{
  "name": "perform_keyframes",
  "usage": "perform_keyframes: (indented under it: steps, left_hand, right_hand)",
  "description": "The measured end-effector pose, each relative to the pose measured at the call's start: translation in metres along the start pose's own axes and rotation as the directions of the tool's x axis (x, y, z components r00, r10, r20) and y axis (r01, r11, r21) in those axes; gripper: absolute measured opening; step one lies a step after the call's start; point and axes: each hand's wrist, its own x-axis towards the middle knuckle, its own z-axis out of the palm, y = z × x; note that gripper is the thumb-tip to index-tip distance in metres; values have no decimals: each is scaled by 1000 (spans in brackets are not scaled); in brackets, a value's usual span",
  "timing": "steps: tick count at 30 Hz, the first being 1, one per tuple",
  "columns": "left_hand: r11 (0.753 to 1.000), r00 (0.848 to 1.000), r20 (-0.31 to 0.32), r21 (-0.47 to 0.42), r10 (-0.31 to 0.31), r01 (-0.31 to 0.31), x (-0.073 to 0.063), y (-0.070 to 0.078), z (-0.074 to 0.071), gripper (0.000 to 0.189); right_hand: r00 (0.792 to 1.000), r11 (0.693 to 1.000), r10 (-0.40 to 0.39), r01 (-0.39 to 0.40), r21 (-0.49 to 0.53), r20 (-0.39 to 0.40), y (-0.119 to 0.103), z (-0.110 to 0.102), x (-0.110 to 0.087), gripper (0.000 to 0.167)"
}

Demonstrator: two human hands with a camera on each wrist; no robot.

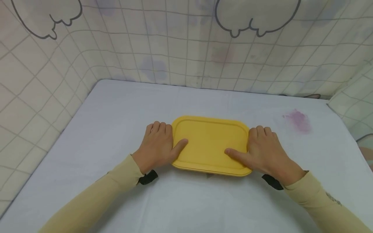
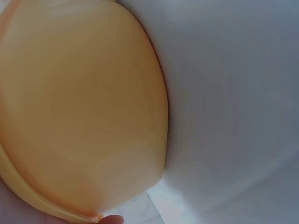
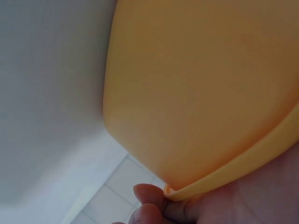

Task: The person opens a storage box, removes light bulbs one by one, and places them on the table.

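A yellow rounded-rectangle plastic container [image 1: 208, 142] with a flat yellow lid sits at the middle of the table, right in front of me. My left hand [image 1: 157, 142] grips its left end, the thumb lying on the lid and the fingers over the outer edge. At the opposite end my right hand [image 1: 263, 149] holds the rim the same way, thumb on top. The left wrist view shows the smooth, curved container side [image 2: 88, 102] below the rim. In the right wrist view, fingertips [image 3: 149, 193] curl at the rim's far corner. The inside is hidden.
A white cloth covers the table [image 1: 87, 155], with a pink stain [image 1: 300, 121] at the right. Behind and on both sides hang white grid-patterned curtains [image 1: 180, 48]. Black straps [image 1: 148, 177] show under the wrists.
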Motion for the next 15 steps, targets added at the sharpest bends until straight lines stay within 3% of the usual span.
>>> perform_keyframes:
  steps: [7, 15]
  left_hand:
    - [999, 999, -46, 24, 29, -28, -6, 1, 0, 59]
    - [1000, 1000, -3, 11, 8, -8, -5, 0, -3, 59]
  right_hand:
    - [999, 1000, -13, 13, -3, -29, -1, 1, -4, 79]
    - [1000, 999, 2, -2, 40, 4, -1, 1, -4, 78]
